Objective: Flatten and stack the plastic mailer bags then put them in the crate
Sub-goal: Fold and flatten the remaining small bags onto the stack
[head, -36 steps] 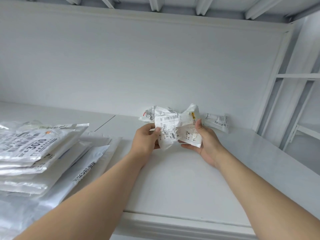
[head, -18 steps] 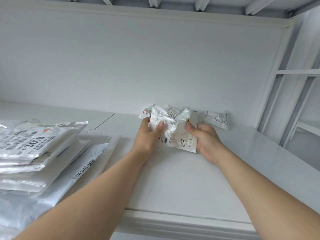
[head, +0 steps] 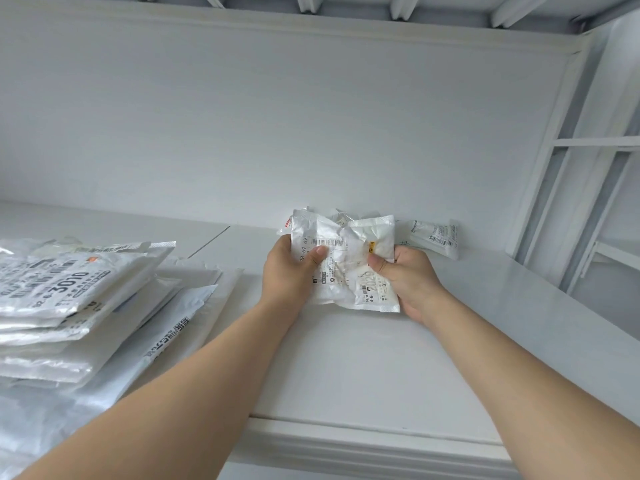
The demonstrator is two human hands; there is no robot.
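Observation:
A crumpled white mailer bag (head: 343, 261) with barcode labels is held above the white table, near the back wall. My left hand (head: 289, 275) grips its left edge, thumb on the front by the barcode. My right hand (head: 407, 277) grips its right side, thumb pressed on the front near a small yellow mark. A stack of flattened mailer bags (head: 62, 299) lies at the left. One small folded mailer bag (head: 436, 237) rests against the wall at the right. No crate is in view.
The white table (head: 363, 368) has a raised front edge below my arms. A white wall (head: 277, 116) stands right behind the bags. White metal shelving (head: 595, 188) rises at the right.
Both hands have spread the crumpled bag wider, so it looks flatter and broader than a second ago. My thumbs have shifted on its front. The stack has not moved.

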